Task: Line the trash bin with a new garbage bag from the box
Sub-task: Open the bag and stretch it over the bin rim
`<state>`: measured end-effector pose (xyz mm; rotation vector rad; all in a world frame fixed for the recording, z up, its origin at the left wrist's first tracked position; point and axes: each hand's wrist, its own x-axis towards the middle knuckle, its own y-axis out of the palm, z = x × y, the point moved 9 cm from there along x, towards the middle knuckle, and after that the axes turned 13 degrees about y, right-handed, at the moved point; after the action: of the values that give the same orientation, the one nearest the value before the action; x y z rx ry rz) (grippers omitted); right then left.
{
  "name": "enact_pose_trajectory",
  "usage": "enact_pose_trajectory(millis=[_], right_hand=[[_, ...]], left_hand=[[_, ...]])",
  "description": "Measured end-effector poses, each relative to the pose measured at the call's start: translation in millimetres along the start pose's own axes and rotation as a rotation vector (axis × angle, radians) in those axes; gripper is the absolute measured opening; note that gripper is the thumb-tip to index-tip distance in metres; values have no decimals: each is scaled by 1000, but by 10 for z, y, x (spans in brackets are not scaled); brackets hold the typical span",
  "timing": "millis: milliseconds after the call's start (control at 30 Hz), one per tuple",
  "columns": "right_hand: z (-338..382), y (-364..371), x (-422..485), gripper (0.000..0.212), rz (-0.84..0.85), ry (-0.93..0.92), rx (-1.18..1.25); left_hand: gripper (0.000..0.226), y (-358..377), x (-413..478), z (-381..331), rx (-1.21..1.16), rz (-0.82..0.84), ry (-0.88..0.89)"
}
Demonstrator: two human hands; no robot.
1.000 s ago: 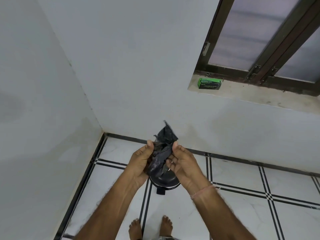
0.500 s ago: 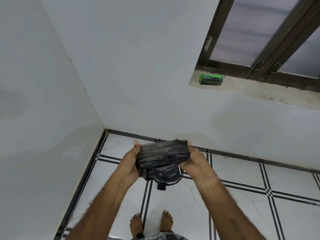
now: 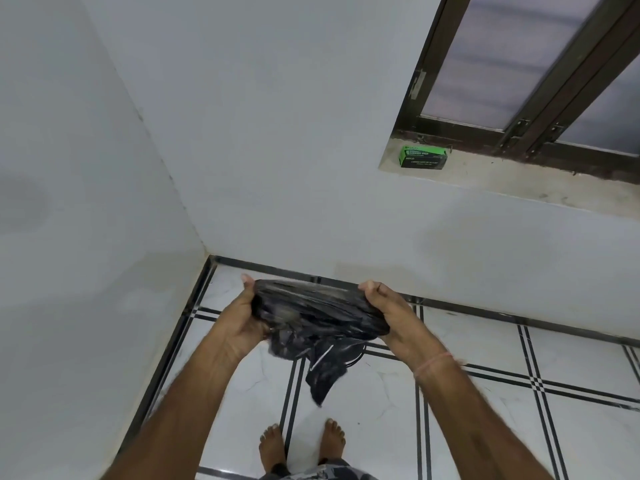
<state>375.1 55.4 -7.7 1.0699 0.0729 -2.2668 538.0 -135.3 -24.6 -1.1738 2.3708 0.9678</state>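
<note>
Garbage bag (image 3: 311, 311), black thin plastic, one: out of the box and held in the air above the floor (image 3: 485, 427), bunched and pulled sideways into a band, with one loose tail hanging below. Left hand (image 3: 242, 317): fingers curled round the bag's left end, thumb on top. Right hand (image 3: 394, 315): gripping the right end likewise, a pale thread band (image 3: 434, 363) on that wrist. Box (image 3: 422, 157), green: lying on the window sill (image 3: 519, 183), well apart from the hands. Trash bin: not plainly seen. A dark curved edge just under the bag may be its rim. Bare feet (image 3: 273, 445) stand on white tile with black lines. Status, as judged: bag fetched and being opened out; mouth not yet spread, bin not yet lined.
</note>
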Motion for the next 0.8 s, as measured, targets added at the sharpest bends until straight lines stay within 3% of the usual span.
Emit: enact_pose_trajectory(millis=[100, 233, 367, 467, 667, 800], right_hand=[[-33, -18, -35, 33, 86, -33, -249], [-59, -91, -46, 23, 146, -27, -380], [-139, -208, 22, 27, 168, 23, -532], [-105, -359, 120, 33, 96, 27, -386], [-58, -516, 339, 54, -69, 5, -104], [-51, -406, 437, 41, -139, 24, -124]], left_hand=[[61, -251, 81, 44, -158, -180, -65], [60, -383, 202, 56, -282, -181, -80], [36, -579, 355, 31, -332, -211, 18], [17, -662, 412, -33, -281, -147, 134], [38, -396, 304, 114, -19, 110, 153], [39, -340, 329, 298, 225, 162, 139]])
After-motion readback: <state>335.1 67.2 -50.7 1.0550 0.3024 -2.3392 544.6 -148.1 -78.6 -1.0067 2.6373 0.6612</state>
